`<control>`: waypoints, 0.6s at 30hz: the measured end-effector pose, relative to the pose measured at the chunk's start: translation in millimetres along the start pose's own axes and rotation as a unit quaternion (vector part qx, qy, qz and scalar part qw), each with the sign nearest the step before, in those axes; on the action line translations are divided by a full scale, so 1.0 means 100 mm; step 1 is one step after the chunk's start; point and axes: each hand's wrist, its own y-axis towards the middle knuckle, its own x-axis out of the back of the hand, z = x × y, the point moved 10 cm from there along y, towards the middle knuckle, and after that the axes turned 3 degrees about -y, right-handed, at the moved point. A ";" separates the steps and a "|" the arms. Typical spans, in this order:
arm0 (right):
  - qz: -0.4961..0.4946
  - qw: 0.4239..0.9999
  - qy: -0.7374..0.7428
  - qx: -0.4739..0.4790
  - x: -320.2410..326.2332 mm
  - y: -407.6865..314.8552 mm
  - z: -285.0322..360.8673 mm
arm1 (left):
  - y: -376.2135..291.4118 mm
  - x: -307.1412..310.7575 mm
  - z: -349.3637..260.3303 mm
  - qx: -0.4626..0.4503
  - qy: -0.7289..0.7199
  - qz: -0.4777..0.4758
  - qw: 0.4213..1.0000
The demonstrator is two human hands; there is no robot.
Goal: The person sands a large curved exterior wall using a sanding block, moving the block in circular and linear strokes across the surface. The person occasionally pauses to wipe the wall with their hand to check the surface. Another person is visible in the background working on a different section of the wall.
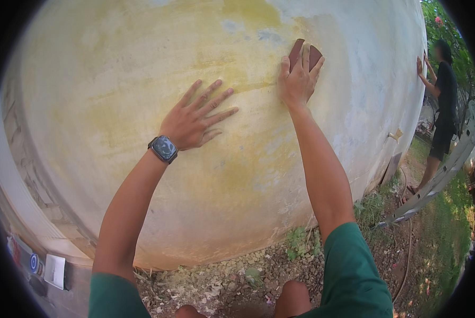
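Note:
Before me stands a weathered wall (205, 175) with worn yellowish and whitish paint and bluish patches. My left hand (195, 119) lies against it with fingers spread, holding nothing; a dark smartwatch (164, 149) is on that wrist. Higher and to the right, my right hand (301, 77) presses a piece of dark red sandpaper (295, 55) to the wall. One finger lies over the sheet's middle, and its two ends show on either side. The face of the sheet against the wall is hidden.
Rubble and soil (229, 282) with weeds (301, 242) line the wall's foot. At right, a metal ladder (440, 183) leans near a hose (408, 254). Beyond it another person (444, 103) touches the wall. A white tray (55, 271) sits at lower left. A tap (396, 135) juts from the wall.

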 end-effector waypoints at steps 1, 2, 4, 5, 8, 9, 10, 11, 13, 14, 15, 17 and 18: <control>-0.004 1.000 -0.011 -0.016 -0.06 0.06 -0.04 | -0.01 0.00 0.03 0.011 0.018 -0.006 1.000; -0.040 0.999 -0.033 -0.007 -0.01 -0.01 -0.01 | -0.03 -0.01 0.03 0.010 0.017 -0.005 1.000; -0.044 0.999 0.021 -0.021 0.06 -0.65 0.15 | -0.05 -0.03 0.00 0.021 0.012 -0.008 1.000; 0.010 0.999 0.029 -0.040 0.06 -1.11 0.23 | -0.05 -0.03 -0.02 0.028 0.010 -0.013 0.999; 0.198 0.980 0.014 -0.026 0.24 -2.83 0.64 | -0.06 -0.03 -0.04 0.074 0.018 -0.028 0.997; 0.236 0.971 0.028 -0.005 0.37 -3.36 0.79 | -0.10 0.00 -0.04 0.089 0.019 -0.042 0.995; 0.316 0.948 0.037 0.000 0.44 -3.88 0.87 | -0.15 0.00 -0.04 0.108 0.021 -0.041 0.993; 0.309 0.951 0.027 0.014 0.57 -4.15 0.92 | -0.23 0.03 -0.05 0.121 0.019 -0.051 0.991; 0.312 0.950 0.031 -0.003 0.66 -4.25 0.90 | -0.46 0.06 -0.04 0.149 0.021 -0.052 0.987; 0.289 0.956 0.043 -0.006 0.67 -4.05 0.88 | -0.61 0.08 -0.01 0.168 0.025 -0.043 0.984; 0.292 0.954 0.062 -0.037 0.60 -3.73 0.80 | -0.78 0.09 0.01 0.184 0.025 -0.041 0.982; 0.190 0.981 0.039 -0.025 0.44 -2.64 0.75 | -1.12 0.20 0.06 0.203 0.075 -0.096 0.971; 0.140 0.990 0.003 -0.011 0.35 -2.02 0.72 | -1.25 0.29 0.03 0.184 0.090 -0.162 0.965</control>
